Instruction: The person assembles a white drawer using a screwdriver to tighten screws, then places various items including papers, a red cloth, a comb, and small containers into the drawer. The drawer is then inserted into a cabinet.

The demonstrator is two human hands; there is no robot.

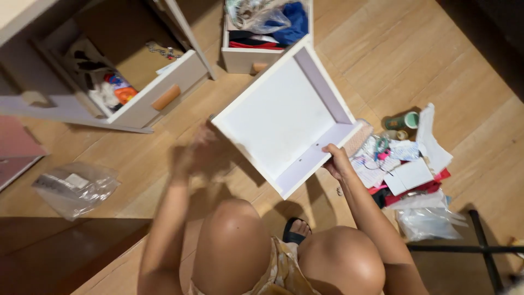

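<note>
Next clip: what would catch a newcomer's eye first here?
The empty white drawer, pulled out and held tilted above the wooden floor in the centre, gripped at its near edge by the right hand. The left hand is blurred beside its left corner. A heap of papers and packets lies at right.

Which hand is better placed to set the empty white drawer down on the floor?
Probably the right hand: it grips the empty white drawer by its front edge. The left hand is blurred beside the drawer's corner, apparently not holding it.
</note>
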